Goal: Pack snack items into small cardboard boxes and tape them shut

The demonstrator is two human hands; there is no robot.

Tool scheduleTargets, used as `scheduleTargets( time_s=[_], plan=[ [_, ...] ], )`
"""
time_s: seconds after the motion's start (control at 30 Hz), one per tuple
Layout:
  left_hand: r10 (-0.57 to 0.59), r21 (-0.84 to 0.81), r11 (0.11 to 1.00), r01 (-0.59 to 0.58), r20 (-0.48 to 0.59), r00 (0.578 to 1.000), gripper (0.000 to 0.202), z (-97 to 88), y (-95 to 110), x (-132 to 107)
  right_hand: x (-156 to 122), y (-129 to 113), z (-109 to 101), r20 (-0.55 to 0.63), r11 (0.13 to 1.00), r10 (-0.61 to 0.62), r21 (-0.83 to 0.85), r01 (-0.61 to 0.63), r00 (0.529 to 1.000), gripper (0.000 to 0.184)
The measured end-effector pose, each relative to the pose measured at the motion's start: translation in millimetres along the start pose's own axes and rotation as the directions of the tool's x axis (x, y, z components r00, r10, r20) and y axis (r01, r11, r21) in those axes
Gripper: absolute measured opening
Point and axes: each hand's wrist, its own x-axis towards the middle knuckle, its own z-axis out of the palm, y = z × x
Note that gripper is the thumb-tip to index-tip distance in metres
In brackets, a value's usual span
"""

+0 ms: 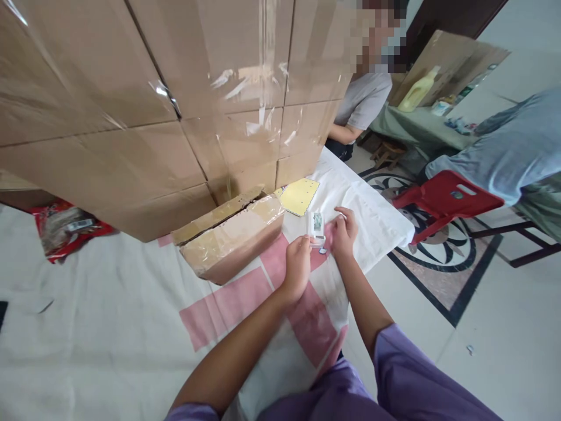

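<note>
Left hand (298,266) clamped on small white device (317,224), held near the worktop (109,327) edge. Right hand (344,235) just beside it, index finger out, others curled; can't tell if gripping. Taped carton (236,240) left, yellow card (300,196) just beyond.

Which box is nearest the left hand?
The low box in front of the stack; the stacked boxes all sit farther from the left hand.
</note>
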Motion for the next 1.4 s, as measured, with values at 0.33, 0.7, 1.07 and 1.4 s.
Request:
scheduleTargets(
  time_s=[0.33, 0.7, 1.07, 1.4],
  plan=[
    [0.397, 0.217, 0.884, -0.414, 0.120, 0.910, 0.033, -2.4, 82, -40, -4, -143, -47, 0.486, 0.890, -0.442, 0.134, 0.435, 0.754, 0.005],
    [0.622, 0.399, 0.730, -0.555, -0.050, 0.782, 0.030, -29.8, 133, -52, -7, -204, -23, 0.426, 0.790, -0.593, 0.140, 0.597, 0.684, 0.013],
    [0.402, 0.983, -0.118, -0.141, 0.177, 0.898, 0.025, -142.9, 194, -24, 68, -204, 79, 0.872, 0.878, -0.380, 0.235, 0.417, 0.308, 0.019],
    [0.303, 0.986, -0.087, -0.144, 0.164, 0.939, 0.027, -142.8, 198, -26, 85, -180, 134, 0.962, 0.861, -0.255, 0.182, 0.475, 0.095, 0.010]
  ],
)
